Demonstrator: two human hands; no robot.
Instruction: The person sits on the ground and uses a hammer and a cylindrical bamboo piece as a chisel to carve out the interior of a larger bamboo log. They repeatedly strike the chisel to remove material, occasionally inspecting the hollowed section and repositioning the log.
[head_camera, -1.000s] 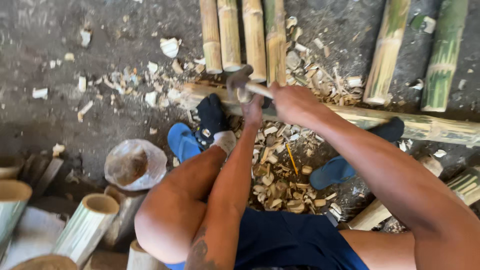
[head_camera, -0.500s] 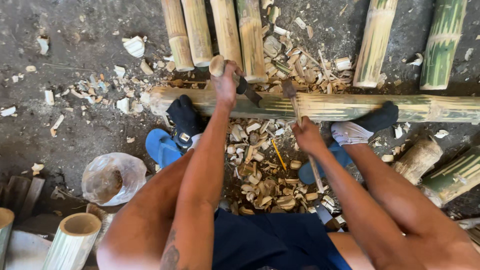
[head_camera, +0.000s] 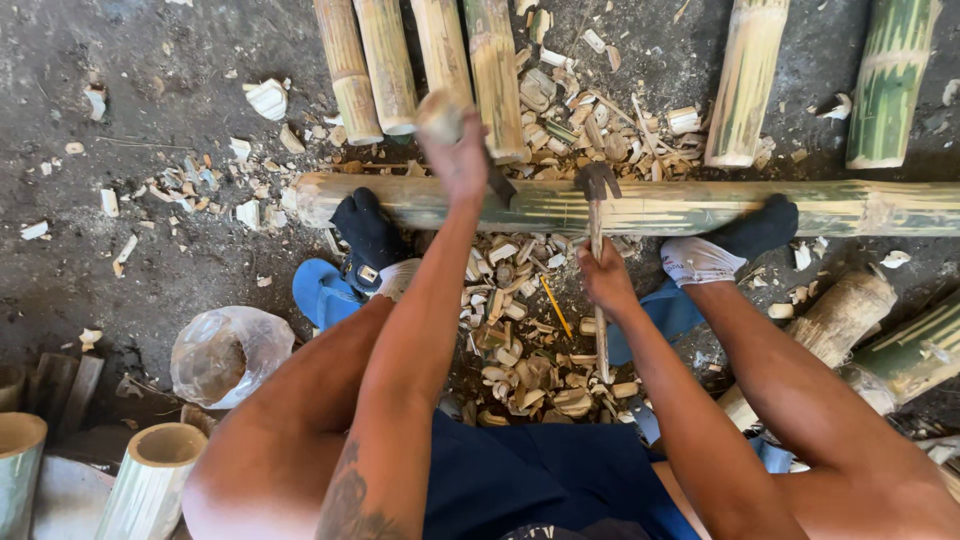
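Two bare hands are seen at work over a long horizontal green-and-yellow bamboo pole that is laid across the dark dirt floor. The left hand is clenched around a short pale wooden mallet, which is held raised just above the pole. The right hand is closed around the slim wooden handle of a small dark-headed hatchet, whose metal head is set against the pole's near side. The pole is pinned by two feet in dark split-toe socks, one near its left end and the other further right, each resting on a blue sandal. A heap of pale bamboo chips is spread on the floor between the feet, below the pole. Four upright-lying cut bamboo lengths are ranged side by side beyond the pole, with two greener ones placed further right. A crumpled clear plastic bag is seen beside the left knee, and hollow cut bamboo tubes are gathered at the lower left.
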